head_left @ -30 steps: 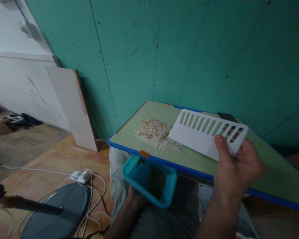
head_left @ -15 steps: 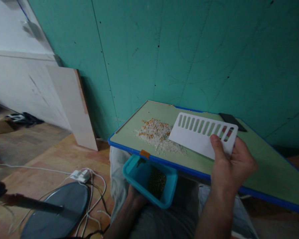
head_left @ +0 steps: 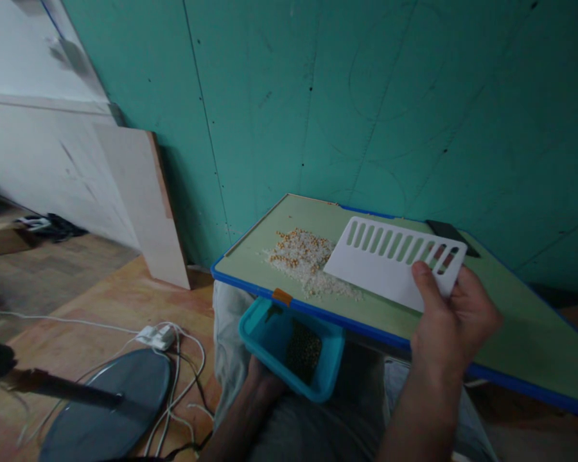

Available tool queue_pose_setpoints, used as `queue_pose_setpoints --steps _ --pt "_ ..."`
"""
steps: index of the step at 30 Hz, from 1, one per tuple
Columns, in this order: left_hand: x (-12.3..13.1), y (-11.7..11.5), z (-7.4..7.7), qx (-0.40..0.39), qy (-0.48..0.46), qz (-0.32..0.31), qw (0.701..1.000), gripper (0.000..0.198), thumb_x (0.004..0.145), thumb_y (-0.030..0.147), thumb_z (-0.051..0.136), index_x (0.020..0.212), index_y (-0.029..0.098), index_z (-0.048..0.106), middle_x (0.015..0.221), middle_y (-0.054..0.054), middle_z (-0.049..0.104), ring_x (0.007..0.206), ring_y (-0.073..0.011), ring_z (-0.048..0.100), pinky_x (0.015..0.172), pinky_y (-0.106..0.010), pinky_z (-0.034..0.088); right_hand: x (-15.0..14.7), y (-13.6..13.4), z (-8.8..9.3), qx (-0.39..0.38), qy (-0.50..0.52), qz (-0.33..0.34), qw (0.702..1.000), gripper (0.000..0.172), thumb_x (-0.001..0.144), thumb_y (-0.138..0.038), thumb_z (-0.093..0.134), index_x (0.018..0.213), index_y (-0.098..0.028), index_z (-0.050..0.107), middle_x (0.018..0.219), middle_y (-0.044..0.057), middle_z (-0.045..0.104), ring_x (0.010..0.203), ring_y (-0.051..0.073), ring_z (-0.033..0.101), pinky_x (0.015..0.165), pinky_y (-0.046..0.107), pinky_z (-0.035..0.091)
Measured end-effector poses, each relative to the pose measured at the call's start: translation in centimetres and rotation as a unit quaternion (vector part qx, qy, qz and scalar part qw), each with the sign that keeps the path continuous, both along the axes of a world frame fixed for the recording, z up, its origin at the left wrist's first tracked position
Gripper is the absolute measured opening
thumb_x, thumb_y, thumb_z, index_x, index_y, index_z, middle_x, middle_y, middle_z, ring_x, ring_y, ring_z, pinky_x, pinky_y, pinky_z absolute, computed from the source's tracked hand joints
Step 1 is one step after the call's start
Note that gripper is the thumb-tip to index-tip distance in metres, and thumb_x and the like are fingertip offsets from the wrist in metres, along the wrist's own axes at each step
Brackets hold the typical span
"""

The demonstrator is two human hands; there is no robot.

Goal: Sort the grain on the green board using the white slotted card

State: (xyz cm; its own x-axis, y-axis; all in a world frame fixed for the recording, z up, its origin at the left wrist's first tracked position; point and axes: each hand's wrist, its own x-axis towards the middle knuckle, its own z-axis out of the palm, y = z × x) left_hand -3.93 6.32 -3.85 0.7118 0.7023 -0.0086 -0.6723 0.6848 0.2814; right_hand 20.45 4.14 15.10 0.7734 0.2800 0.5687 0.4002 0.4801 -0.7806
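Note:
In the head view a white slotted plastic scraper (head_left: 380, 273) is gripped at its right end by my right hand (head_left: 450, 314), thumb on top. Its left edge meets a heap of white grains mixed with orange-yellow ones (head_left: 306, 256) on the green tabletop (head_left: 510, 327). Below the table's blue front edge, my left hand (head_left: 267, 378) supports a turquoise tub (head_left: 255, 340) from underneath, its fingers mostly hidden by the tub. Dark green grains (head_left: 303, 353) lie inside the tub, towards its right side.
A dark flat object (head_left: 450, 236) lies at the table's back edge, against the green wall (head_left: 270, 115). On the left are a leaning pale board (head_left: 137, 199), a stand with a round grey base (head_left: 108, 410), white cables with a power strip (head_left: 157, 337), and a cardboard box (head_left: 4, 239).
The scraper and my right hand have shifted very slightly to the right. The tub in my left hand stays almost where it was, and the whole view has moved a little.

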Motion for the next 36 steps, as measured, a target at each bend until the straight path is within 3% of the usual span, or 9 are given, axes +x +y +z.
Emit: queue_pose_setpoints --steps 3,8,14,21,26,30,36 --pt "0.0 -0.2 0.3 -0.006 0.002 -0.009 1.000 0.045 0.111 0.056 0.066 0.103 0.028 0.101 0.133 -0.012 0.098 0.172 -0.0413 0.066 0.151 -0.062 0.037 0.0 -0.2 0.0 0.000 0.004 0.030 1.000 0.049 0.082 -0.047 0.109 0.122 -0.021 0.096 0.119 0.012 0.094 0.107 0.033 0.088 0.104 0.052 0.072" --pt "0.2 -0.4 0.6 0.001 -0.001 -0.007 1.000 0.039 0.111 0.054 0.072 0.106 0.031 0.103 0.129 -0.009 0.099 0.171 -0.0388 0.067 0.156 -0.056 0.031 0.0 -0.5 0.0 -0.023 -0.017 0.067 0.997 0.048 0.083 -0.049 0.109 0.120 -0.022 0.096 0.116 0.010 0.094 0.102 0.031 0.087 0.100 0.048 0.072" --pt "0.1 -0.4 0.2 0.007 -0.015 -0.009 1.000 0.043 0.111 0.057 0.071 0.122 0.028 0.102 0.146 -0.011 0.094 0.176 -0.0388 0.062 0.155 -0.056 0.031 0.0 -0.7 0.1 -0.051 -0.030 0.079 0.995 0.042 0.083 -0.046 0.107 0.116 -0.022 0.096 0.115 0.011 0.095 0.102 0.032 0.089 0.093 0.046 0.073" --pt "0.3 -0.2 -0.5 0.029 -0.038 -0.010 0.999 0.039 0.111 0.053 0.072 0.100 0.031 0.102 0.128 -0.010 0.099 0.168 -0.0377 0.070 0.156 -0.055 0.029 0.1 -0.8 0.2 -0.034 -0.022 0.101 0.994 0.045 0.083 -0.046 0.110 0.119 -0.022 0.097 0.115 0.010 0.095 0.101 0.030 0.089 0.092 0.043 0.073" --pt "0.2 -0.1 -0.9 0.039 -0.040 -0.011 0.998 0.038 0.110 0.053 0.074 0.109 0.028 0.103 0.136 -0.013 0.097 0.167 -0.0398 0.071 0.155 -0.057 0.031 0.1 -1.0 0.2 -0.030 -0.016 0.115 0.993 0.044 0.084 -0.045 0.111 0.119 -0.023 0.098 0.117 0.008 0.096 0.103 0.029 0.089 0.095 0.040 0.072" --pt "0.0 0.0 -1.2 0.041 -0.038 -0.013 0.998 0.041 0.110 0.056 0.075 0.130 0.031 0.100 0.140 -0.012 0.096 0.169 -0.0397 0.070 0.154 -0.059 0.033 0.1 -1.0 0.2 -0.025 -0.021 0.109 0.994 0.043 0.084 -0.045 0.111 0.119 -0.024 0.097 0.117 0.008 0.095 0.103 0.028 0.088 0.095 0.041 0.072" --pt "-0.1 0.2 -1.6 0.056 -0.028 -0.027 0.998 0.039 0.109 0.059 0.074 0.118 0.033 0.102 0.146 -0.012 0.095 0.174 -0.0404 0.064 0.154 -0.060 0.031 0.1 -1.1 0.3 -0.030 -0.020 0.112 0.993 0.038 0.086 -0.044 0.109 0.114 -0.023 0.097 0.113 0.008 0.095 0.099 0.027 0.086 0.093 0.040 0.070"
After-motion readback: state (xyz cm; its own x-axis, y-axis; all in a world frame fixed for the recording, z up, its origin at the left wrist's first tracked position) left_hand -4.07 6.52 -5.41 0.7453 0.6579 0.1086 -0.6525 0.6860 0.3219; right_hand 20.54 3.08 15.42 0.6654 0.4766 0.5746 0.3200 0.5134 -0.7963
